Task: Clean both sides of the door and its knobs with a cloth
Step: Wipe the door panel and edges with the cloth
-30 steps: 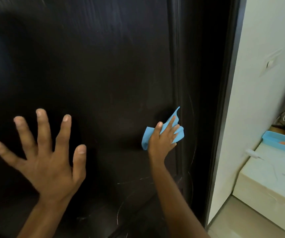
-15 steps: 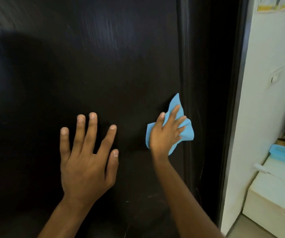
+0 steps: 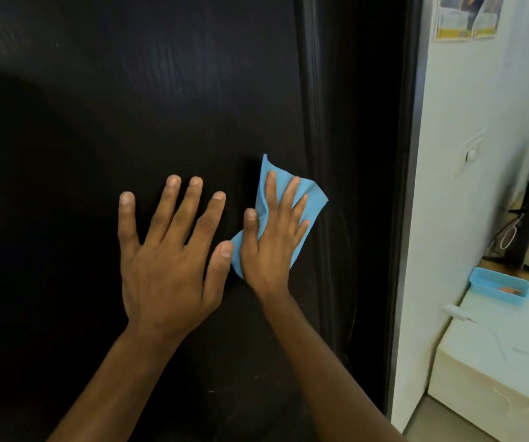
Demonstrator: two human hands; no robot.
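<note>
Two hands are lying against the dark door (image 3: 129, 122), side by side and nearly touching at the thumbs. The left hand (image 3: 169, 260) is spread flat on the bare panel, fingers straight and apart, holding nothing. Just beside it to the right, the right hand (image 3: 272, 237) is pressing a blue cloth (image 3: 312, 202) onto the door with straight, slightly fanned fingers; its thumb is lying over a fold of the fabric rather than curling round it. One corner of the cloth is sticking up above the fingertips, another is poking out below the heel of the hand, and the middle of it is hidden under the palm.

Much of the door is hard to read: the surface is so dark that the grain is only showing faintly high above the hands, and the picture is smeared there. No knob is showing anywhere in view. Right of the cloth hand a raised vertical moulding (image 3: 312, 106) is running down the door, with faint curved scratches on the panel beyond it.

Further right, past the door's edge, a white wall (image 3: 480, 122) is carrying a poster (image 3: 467, 17), cut off at the top; its print is too small and blurred to read. Below, a blue tray (image 3: 499, 283) is sitting at the far end of a white, sheet-covered surface (image 3: 496, 362); something orange is lying in the tray, but I cannot tell what it is.
</note>
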